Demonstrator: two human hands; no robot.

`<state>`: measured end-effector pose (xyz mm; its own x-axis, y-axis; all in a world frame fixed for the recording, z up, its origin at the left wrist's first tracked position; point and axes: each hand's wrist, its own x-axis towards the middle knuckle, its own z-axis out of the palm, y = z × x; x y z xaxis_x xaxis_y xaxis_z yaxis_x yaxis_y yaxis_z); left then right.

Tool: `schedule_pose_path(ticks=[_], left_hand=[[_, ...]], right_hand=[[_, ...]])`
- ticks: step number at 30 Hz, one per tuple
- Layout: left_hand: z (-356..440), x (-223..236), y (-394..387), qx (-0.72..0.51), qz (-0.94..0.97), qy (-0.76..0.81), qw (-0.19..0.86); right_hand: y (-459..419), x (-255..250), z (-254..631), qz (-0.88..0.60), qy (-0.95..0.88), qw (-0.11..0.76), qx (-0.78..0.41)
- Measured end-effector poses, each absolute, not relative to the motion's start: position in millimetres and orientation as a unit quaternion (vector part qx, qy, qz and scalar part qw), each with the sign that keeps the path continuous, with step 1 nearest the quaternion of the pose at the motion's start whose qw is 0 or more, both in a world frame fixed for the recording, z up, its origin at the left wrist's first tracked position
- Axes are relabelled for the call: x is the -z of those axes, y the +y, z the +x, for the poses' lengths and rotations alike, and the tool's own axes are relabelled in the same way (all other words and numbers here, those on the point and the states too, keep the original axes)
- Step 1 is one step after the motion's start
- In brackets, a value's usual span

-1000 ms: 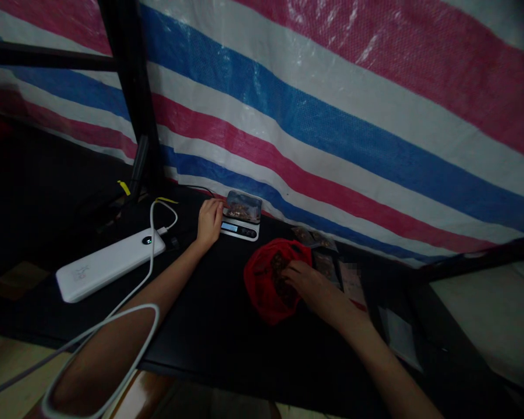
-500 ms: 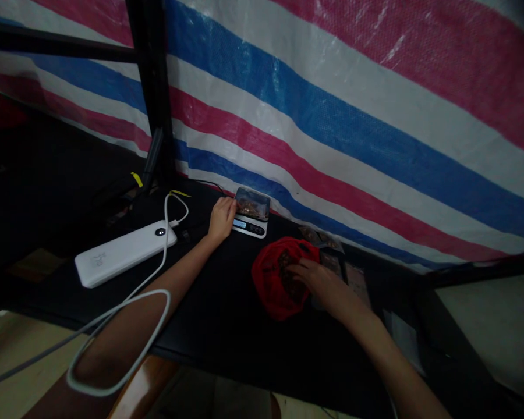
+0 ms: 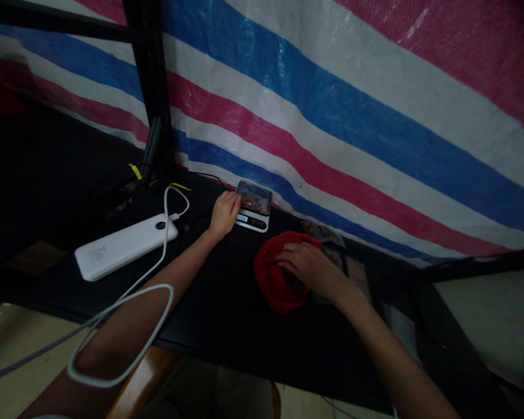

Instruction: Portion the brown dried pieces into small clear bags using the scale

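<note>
So the power bank (image 3: 122, 247) is on the left of the desk (image 3: 218, 343), kitchen scale (image 3: 252, 222) sits further right by the far edge with a tub (image 3: 254, 196) on top, the bag (image 3: 273, 276) is nearer and right of that, packets (image 3: 323, 231) just past it, tarp (image 3: 332, 116) hanging behind everything.

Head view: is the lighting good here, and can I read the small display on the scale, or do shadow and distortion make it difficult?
In the head view, the black table sinks into deep shadow, the striped tarp looks curved from wide-angle distortion, and the digital scale's lit display is visible, but its digits are too small to read.
</note>
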<state>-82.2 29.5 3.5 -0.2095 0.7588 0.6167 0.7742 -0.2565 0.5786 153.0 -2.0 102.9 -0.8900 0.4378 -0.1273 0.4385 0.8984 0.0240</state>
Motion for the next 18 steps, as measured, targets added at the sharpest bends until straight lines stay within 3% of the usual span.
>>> schedule_pose_path(ticks=[6, 14, 18], left_hand=[[-84, -5, 29, 0.501, -0.618, -0.605, -0.010], [-86, -6, 31, 0.506, -0.604, -0.616, -0.019], [-85, -6, 32, 0.512, -0.595, -0.619, -0.023]], right_hand=[[54, -100, 133, 0.280, 0.958, -0.058, -0.016], [131, -46, 115, 0.315, 0.921, -0.171, 0.150], [142, -29, 110, 0.329, 0.906, -0.201, 0.174]])
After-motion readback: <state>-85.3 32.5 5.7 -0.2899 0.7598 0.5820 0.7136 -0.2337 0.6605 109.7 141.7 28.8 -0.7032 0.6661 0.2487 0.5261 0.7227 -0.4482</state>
